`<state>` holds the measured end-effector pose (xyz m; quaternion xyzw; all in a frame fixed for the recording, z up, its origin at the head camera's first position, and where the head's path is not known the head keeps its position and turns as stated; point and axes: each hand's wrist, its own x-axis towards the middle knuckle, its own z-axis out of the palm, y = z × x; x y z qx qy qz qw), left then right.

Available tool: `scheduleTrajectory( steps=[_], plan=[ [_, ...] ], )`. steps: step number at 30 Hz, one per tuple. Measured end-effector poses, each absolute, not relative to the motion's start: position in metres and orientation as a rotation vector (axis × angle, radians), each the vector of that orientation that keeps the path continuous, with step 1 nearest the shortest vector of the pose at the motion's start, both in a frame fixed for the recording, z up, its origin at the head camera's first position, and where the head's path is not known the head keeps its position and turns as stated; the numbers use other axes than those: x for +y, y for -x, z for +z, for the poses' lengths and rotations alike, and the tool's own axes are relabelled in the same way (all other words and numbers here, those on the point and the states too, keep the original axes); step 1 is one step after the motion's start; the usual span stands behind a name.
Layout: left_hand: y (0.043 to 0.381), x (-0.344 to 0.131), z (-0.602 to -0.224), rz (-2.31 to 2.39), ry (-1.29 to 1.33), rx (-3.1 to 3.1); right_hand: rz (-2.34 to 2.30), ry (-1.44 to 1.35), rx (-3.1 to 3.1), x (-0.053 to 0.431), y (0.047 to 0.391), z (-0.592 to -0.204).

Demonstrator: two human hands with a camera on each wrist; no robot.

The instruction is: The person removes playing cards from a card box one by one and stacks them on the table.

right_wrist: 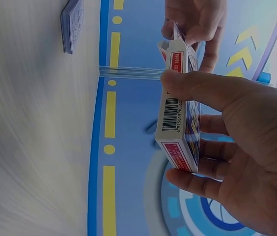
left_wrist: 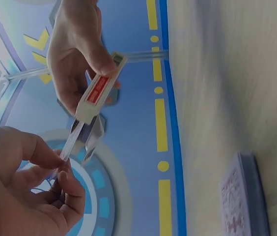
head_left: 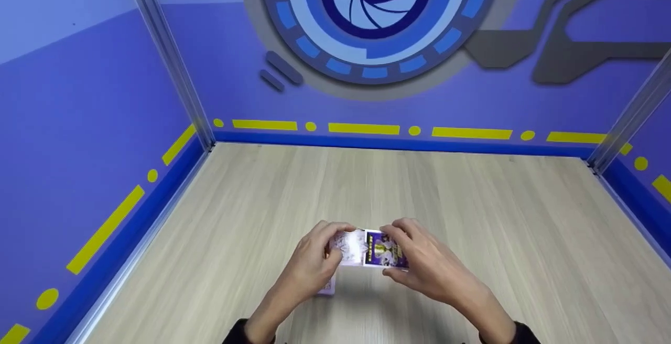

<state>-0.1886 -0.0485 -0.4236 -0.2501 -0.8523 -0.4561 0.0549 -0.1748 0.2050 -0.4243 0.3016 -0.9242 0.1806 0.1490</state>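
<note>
In the head view my left hand pinches the pale patterned playing cards between thumb and fingers. The cards' inner end meets the mouth of a printed card box, whose flap stands open in the left wrist view. My right hand grips that box by its long edges. A barcode and red labels show on the box's narrow side in the right wrist view. Below my left hand, a stack of playing cards rests on the table, partly hidden by that hand in the head view.
The wood-grain table spreads under both hands. Blue panels with yellow dashes form a back wall and side walls, joined by metal corner posts.
</note>
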Motion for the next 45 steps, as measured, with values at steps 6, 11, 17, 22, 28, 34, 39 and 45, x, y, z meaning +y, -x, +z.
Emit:
scheduleTrajectory(
  steps=[6,11,17,22,28,34,39,45],
  plan=[
    [0.186,-0.053,-0.423,-1.120,0.818,-2.627,0.511,-0.872,-2.649,0.205,0.176,-0.425],
    [0.185,-0.053,-0.425,-0.844,0.874,-2.690,0.503,-0.884,-2.660,0.204,0.176,-0.426],
    [0.186,-0.052,-0.427,-0.640,0.903,-2.699,0.477,-0.902,-2.658,0.203,0.175,-0.427],
    [0.188,-0.051,-0.428,-0.655,0.950,-2.631,0.495,-0.901,-2.650,0.204,0.175,-0.427],
    [0.187,-0.057,-0.424,-0.703,0.954,-2.638,0.509,-0.881,-2.634,0.208,0.177,-0.427],
    [0.190,-0.066,-0.419,-0.728,0.913,-2.679,0.525,-0.818,-2.674,0.214,0.178,-0.424],
    [0.194,-0.078,-0.417,-0.710,0.909,-2.702,0.513,-0.744,-2.704,0.221,0.179,-0.420],
    [0.198,-0.093,-0.414,-0.683,0.864,-2.840,0.487,-0.645,-2.716,0.229,0.181,-0.414]
  ],
)
